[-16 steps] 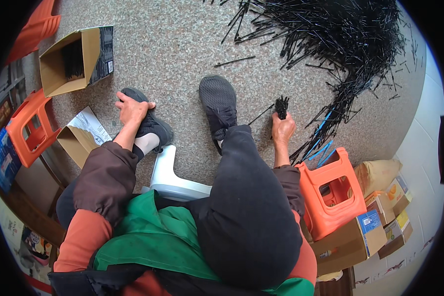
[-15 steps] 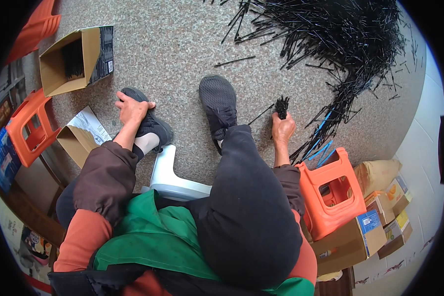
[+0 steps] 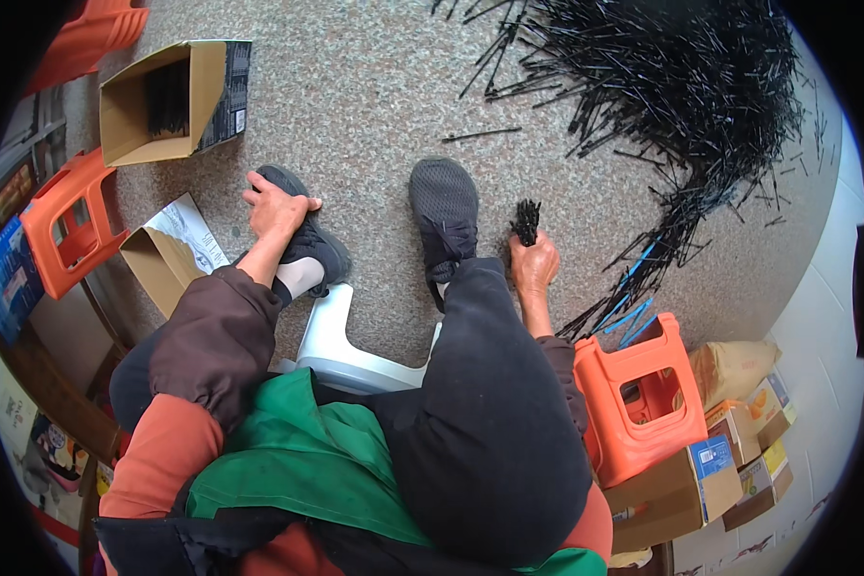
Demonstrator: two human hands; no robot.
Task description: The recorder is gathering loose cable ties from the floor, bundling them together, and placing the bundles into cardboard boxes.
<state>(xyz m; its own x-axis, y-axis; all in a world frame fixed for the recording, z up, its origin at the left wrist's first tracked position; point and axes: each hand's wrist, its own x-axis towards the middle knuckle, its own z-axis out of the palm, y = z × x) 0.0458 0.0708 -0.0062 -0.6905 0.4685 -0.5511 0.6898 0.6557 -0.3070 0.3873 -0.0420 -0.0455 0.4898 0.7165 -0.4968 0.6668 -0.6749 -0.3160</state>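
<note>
My right hand (image 3: 536, 263) is closed round a bundle of thin black sticks (image 3: 525, 223); the tips stick out beyond the fingers, just right of my right shoe (image 3: 444, 206). What exactly the sticks are I cannot make out. My left hand (image 3: 276, 211) lies on top of my left shoe (image 3: 302, 235), fingers apart and nothing held. A large heap of similar black sticks (image 3: 682, 86) spreads over the speckled floor at the far right. Its tail runs down toward my right side, with a few blue strips (image 3: 629, 319) among it.
An open cardboard box (image 3: 149, 144) with black sticks inside lies far left, a smaller carton (image 3: 163, 264) nearer. Orange stools stand on the left (image 3: 72, 226) and right (image 3: 638, 394). Cardboard boxes (image 3: 672, 490) line the right wall. I sit on a white stool (image 3: 331, 336).
My right hand has moved left, closer to my right shoe, with the bundle in it. A loose stick beside that hand no longer shows. My left hand stays on the shoe; the view has shifted slightly.
</note>
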